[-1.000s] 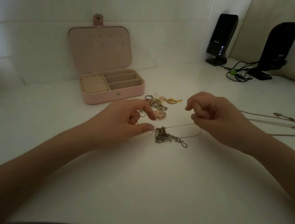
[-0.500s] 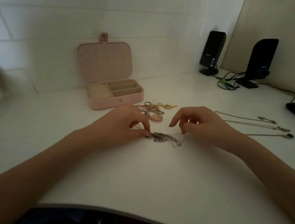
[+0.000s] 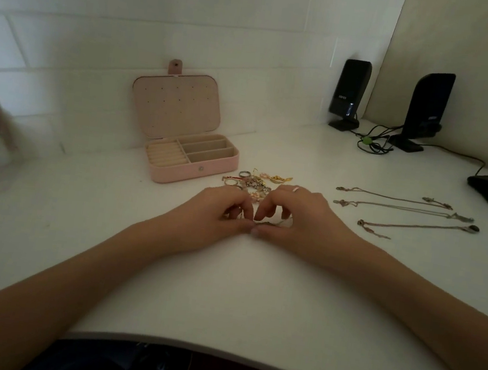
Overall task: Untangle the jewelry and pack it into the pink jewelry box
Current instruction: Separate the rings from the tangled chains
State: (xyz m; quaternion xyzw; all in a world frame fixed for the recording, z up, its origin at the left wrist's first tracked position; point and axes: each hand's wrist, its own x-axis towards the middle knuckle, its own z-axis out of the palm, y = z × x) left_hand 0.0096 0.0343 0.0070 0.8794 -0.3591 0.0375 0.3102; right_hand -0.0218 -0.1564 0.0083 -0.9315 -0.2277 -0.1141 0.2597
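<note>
Far left, the pink jewelry box sits open by the wall, compartments bare as far as I can see. Just right of it, the heap of rings and earrings. Now the action: left hand and right hand, apart a second ago with a chain stretched between them, have closed in, fingertips meeting, both pinching the chain knot on the white desk. Looks like fine picking, no longer pulling. Right, three straightened necklaces lie waiting, nothing packed yet
</note>
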